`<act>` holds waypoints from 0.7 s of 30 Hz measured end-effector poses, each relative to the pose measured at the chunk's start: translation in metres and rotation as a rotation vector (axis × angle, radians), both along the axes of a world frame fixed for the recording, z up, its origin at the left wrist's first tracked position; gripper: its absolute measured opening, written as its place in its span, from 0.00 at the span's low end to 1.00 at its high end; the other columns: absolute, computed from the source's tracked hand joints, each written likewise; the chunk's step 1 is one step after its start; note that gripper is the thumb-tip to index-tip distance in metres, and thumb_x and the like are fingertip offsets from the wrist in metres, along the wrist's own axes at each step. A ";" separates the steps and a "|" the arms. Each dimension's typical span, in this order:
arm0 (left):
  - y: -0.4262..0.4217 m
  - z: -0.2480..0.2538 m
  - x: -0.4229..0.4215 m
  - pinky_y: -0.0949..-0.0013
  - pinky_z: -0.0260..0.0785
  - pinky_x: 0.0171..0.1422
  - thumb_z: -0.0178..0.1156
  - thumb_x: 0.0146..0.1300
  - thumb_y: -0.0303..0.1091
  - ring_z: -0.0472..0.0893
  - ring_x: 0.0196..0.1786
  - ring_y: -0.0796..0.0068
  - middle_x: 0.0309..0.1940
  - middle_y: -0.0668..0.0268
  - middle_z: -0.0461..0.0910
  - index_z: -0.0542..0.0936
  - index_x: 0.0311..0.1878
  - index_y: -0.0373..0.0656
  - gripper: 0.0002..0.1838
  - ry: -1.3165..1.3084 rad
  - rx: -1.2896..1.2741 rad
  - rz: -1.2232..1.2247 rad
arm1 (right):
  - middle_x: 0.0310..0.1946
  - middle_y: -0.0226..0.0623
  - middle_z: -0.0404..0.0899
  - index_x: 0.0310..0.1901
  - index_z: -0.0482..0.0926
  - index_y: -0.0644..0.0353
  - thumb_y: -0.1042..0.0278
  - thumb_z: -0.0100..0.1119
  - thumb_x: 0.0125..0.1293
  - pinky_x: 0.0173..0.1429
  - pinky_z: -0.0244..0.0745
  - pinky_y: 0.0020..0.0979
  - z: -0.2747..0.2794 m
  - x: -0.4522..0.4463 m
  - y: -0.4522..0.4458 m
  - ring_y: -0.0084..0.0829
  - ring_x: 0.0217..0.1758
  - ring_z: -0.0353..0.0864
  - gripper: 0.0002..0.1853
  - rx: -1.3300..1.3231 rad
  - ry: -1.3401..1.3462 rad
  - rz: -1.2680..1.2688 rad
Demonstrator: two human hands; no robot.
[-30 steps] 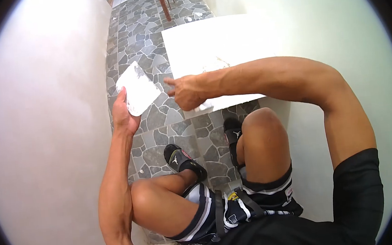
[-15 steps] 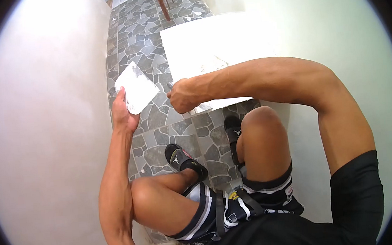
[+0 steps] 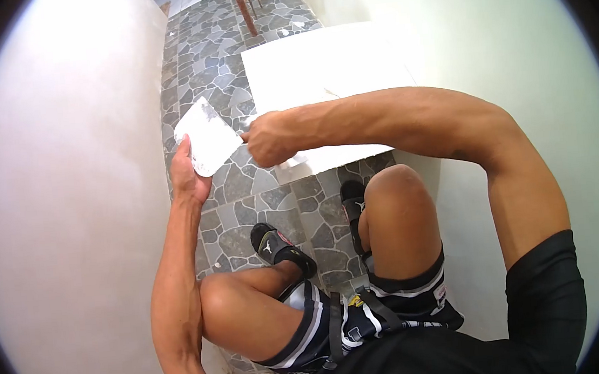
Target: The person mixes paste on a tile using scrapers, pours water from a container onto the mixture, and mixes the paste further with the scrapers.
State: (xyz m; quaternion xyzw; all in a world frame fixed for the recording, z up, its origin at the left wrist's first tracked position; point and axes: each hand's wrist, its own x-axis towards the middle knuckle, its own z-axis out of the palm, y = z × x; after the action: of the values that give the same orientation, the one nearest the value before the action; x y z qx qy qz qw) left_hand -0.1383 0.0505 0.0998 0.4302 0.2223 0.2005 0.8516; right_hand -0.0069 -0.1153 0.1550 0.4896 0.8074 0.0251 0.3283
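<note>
My left hand (image 3: 189,171) grips a white flat plate (image 3: 213,141) with rounded corners and grey smears, thumb on top and fingers beneath. Just right of that plate, my right hand (image 3: 267,139) is closed in a fist, knuckles up. A small blurred greyish edge shows by its fingers, perhaps a flat tool, but its kind is hidden. Beneath my right forearm lies a large white board (image 3: 317,59), with a few faint marks and a greyish patch near its front left corner.
Pale walls (image 3: 87,168) rise close on both sides of a narrow passage. The floor (image 3: 209,60) is grey stone-patterned tile with white specks. A reddish-brown post (image 3: 242,9) stands farther off. My knees and sandalled feet (image 3: 280,248) are below my hands.
My right hand has moved slightly left, closer to the plate. The smears on the large board look fainter or smaller now. My left hand and the plate have barely moved.
</note>
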 end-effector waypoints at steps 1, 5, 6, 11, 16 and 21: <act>0.004 -0.003 0.001 0.49 0.71 0.69 0.39 0.81 0.43 0.78 0.65 0.57 0.65 0.55 0.75 0.64 0.72 0.37 0.25 0.009 0.011 0.001 | 0.46 0.35 0.89 0.37 0.90 0.59 0.69 0.70 0.59 0.56 0.83 0.34 0.001 -0.009 0.004 0.38 0.58 0.83 0.06 -0.017 0.054 -0.032; 0.012 -0.008 0.002 0.45 0.71 0.68 0.38 0.81 0.45 0.78 0.64 0.56 0.66 0.55 0.74 0.63 0.73 0.39 0.26 -0.015 0.031 -0.010 | 0.46 0.37 0.88 0.38 0.90 0.59 0.69 0.68 0.60 0.61 0.81 0.38 -0.022 -0.029 0.005 0.41 0.60 0.82 0.07 0.009 0.111 0.130; 0.012 -0.008 0.001 0.45 0.71 0.68 0.38 0.81 0.45 0.78 0.65 0.55 0.66 0.56 0.74 0.63 0.73 0.39 0.26 -0.003 0.035 -0.001 | 0.46 0.38 0.88 0.39 0.90 0.59 0.68 0.67 0.61 0.62 0.80 0.39 -0.031 -0.029 0.000 0.42 0.61 0.81 0.08 0.028 0.135 0.152; 0.011 -0.006 0.002 0.42 0.70 0.69 0.39 0.81 0.46 0.77 0.65 0.53 0.66 0.56 0.74 0.64 0.73 0.40 0.27 0.024 0.058 0.057 | 0.53 0.42 0.85 0.44 0.89 0.59 0.66 0.65 0.65 0.65 0.79 0.39 -0.050 -0.004 -0.010 0.44 0.67 0.76 0.11 0.008 0.127 0.091; 0.013 -0.005 0.000 0.41 0.68 0.70 0.39 0.81 0.46 0.76 0.66 0.52 0.67 0.56 0.74 0.63 0.73 0.40 0.27 0.015 0.079 0.066 | 0.52 0.38 0.86 0.44 0.89 0.58 0.66 0.67 0.63 0.63 0.80 0.38 -0.039 0.000 -0.004 0.41 0.64 0.77 0.10 -0.009 0.079 0.022; 0.016 -0.004 0.003 0.42 0.68 0.70 0.38 0.81 0.46 0.76 0.66 0.52 0.68 0.56 0.73 0.63 0.74 0.40 0.27 -0.003 0.089 0.075 | 0.55 0.35 0.85 0.45 0.89 0.57 0.66 0.67 0.63 0.66 0.78 0.36 -0.047 -0.009 -0.003 0.37 0.69 0.75 0.10 0.050 0.050 0.149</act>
State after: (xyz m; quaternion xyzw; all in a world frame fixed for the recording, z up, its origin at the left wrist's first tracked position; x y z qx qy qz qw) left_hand -0.1350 0.0664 0.0962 0.4588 0.2278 0.2426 0.8239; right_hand -0.0159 -0.1183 0.1077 0.4366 0.8486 0.0574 0.2932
